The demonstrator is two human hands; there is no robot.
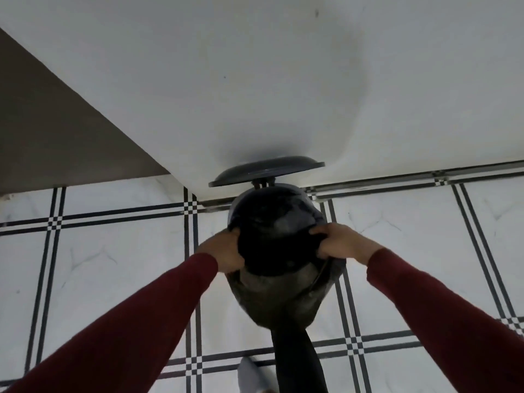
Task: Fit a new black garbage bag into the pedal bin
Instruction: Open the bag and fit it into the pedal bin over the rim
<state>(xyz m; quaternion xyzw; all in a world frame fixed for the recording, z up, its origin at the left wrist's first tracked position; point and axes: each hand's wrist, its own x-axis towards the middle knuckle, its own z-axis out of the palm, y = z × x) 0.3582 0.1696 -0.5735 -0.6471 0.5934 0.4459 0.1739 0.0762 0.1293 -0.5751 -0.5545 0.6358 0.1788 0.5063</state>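
Foot: a pale shoe shows just in front of the pedal bin, with a dark trouser leg running up to the bin's front, probably holding the pedal down.
Sleeves: two red sleeves reach in from either side of the bin.
Hands: the left hand and right hand sit apart on opposite sides of the bin's mouth, each with fingers curled round the black garbage bag at the rim.
Bag: its mouth is open over the bin, the front edge bunched between the hands, the back already draped down inside.
Step, as I judge it: stretching the bag's hem over the rim. Best done by pulling both sides outward evenly, then folding the hem down outside the rim all round, letting air out so it seats.
Lid: the round lid stands up behind the bin, close against the white wall.
Room: tiled floor lies open left and right of the bin; behind it the wall and lid leave little space, so the rear hem is the tight spot.
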